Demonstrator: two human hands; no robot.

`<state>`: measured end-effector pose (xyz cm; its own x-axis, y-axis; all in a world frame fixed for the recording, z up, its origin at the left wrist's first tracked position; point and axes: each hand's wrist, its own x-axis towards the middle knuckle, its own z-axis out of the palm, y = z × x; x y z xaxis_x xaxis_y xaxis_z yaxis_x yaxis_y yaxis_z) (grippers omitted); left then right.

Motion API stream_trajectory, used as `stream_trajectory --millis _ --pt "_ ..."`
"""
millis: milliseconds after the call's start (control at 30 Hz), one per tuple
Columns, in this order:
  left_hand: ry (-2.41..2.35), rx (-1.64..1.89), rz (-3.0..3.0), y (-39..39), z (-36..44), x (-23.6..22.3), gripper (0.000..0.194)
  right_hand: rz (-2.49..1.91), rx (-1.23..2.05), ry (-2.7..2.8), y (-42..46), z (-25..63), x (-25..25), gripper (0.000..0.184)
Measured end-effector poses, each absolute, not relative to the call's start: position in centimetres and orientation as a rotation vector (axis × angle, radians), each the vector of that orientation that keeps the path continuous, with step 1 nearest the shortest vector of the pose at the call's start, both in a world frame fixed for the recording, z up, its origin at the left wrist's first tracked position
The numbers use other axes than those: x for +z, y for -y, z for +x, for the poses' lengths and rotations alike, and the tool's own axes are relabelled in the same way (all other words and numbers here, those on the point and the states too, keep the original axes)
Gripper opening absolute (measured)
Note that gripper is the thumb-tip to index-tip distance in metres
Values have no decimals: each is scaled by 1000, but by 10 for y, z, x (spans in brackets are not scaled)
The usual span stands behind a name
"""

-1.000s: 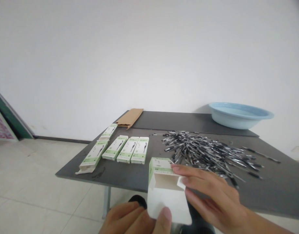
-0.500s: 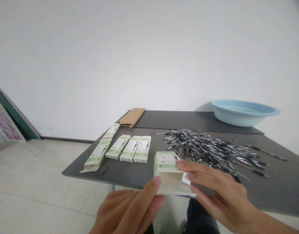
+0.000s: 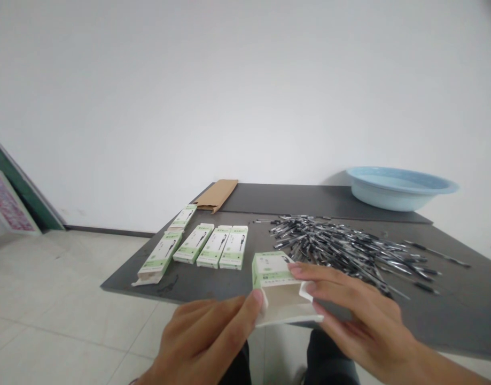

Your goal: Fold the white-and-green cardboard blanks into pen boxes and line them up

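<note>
A green-and-white pen box [image 3: 272, 267] is held at the table's near edge, its open end facing me and the inside bare where I can see it. My right hand [image 3: 353, 310] grips its right side, fingers on top and by the small side flap. At the left corner of the opening, my left hand [image 3: 213, 331] presses thumb and finger on the other flap. Beyond the box lies a large heap of black-and-clear pens [image 3: 337, 246]. Several similar pen boxes [image 3: 215, 246] lie flat on the left of the table; the nearest-left box [image 3: 159, 256] has its end flap open.
A brown paper bag [image 3: 217, 193] lies at the table's back left. The light blue basin [image 3: 397, 190] stands at the back right. Single pens [image 3: 437, 252] lie right of the heap on the dark table [image 3: 441, 326]. Framed boards lean on the wall at far left.
My left hand has moved from the large end flap up to the box's left corner. That flap has tipped from hanging down to nearly edge-on. The right hand keeps its grip.
</note>
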<state>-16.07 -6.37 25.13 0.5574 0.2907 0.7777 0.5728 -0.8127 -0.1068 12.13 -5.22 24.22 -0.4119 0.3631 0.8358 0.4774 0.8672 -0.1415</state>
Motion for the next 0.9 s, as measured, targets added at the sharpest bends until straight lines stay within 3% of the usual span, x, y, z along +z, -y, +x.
stream_trajectory --millis 900 --pt "611 -1120 -2432 66 -162 261 38 -608 -126 2060 54 124 244 36"
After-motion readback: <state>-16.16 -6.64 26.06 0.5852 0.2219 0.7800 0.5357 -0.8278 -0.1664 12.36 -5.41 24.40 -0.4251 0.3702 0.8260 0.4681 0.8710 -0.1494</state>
